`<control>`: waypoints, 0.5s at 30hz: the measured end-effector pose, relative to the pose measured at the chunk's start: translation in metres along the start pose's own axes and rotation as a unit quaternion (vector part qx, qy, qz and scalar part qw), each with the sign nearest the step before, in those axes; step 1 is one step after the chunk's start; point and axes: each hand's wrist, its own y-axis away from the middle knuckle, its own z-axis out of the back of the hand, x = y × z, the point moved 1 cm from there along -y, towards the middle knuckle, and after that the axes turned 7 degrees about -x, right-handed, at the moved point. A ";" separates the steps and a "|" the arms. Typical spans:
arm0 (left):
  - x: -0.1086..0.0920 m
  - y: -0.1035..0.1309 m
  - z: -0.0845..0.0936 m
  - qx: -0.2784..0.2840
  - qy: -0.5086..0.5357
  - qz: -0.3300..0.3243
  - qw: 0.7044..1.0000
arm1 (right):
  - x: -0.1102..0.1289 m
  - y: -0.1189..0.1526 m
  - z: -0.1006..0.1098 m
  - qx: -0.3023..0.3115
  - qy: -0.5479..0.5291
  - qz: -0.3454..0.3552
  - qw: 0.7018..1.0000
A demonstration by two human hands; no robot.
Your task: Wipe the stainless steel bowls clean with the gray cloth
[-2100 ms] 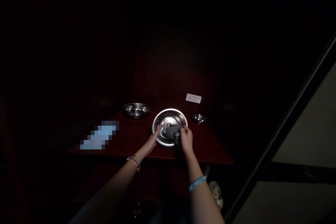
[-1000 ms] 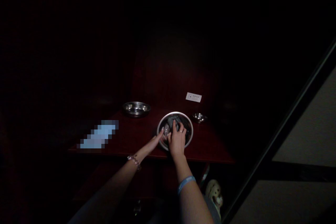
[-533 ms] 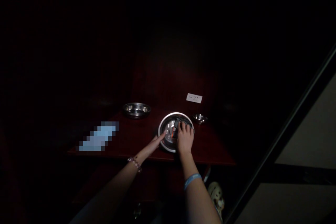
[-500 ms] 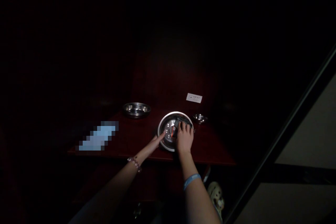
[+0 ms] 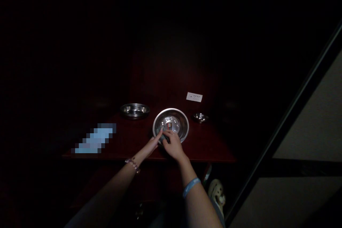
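Note:
A shiny metal bowl (image 5: 184, 123) is tilted toward me near the front edge of the dark red table. My left hand (image 5: 153, 145) grips the bowl's lower left rim. In my right hand (image 5: 173, 144) is a dark cloth (image 5: 165, 138), pressed against the lower left inside of the bowl, close to my left thumb. A small label with orange and dark parts (image 5: 169, 125) shows on the bowl's bottom. The cloth is partly hidden by my fingers.
A wide metal dish (image 5: 135, 111) stands at the back left of the table (image 5: 211, 149), a small metal bowl (image 5: 200, 117) at the right. A blurred pale blue patch (image 5: 94, 140) lies at the left. A white socket plate (image 5: 194, 97) is on the back panel.
My right hand has moved with the cloth from the bowl's right side to its lower left. The bowl now faces me more upright, its label showing more fully.

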 end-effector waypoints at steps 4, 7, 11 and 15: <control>0.008 -0.008 0.008 0.014 -0.038 -0.015 0.999 | 0.001 0.001 -0.007 -0.015 0.012 0.024 1.000; 0.007 -0.005 0.006 0.030 -0.051 0.006 0.998 | 0.006 0.003 -0.002 -0.016 0.096 0.046 0.994; -0.004 0.005 -0.005 0.034 -0.034 0.031 0.998 | 0.006 0.000 0.008 -0.056 0.235 0.003 0.971; -0.012 0.014 -0.011 0.038 -0.012 0.056 0.998 | -0.001 -0.003 0.017 -0.104 0.314 -0.069 0.941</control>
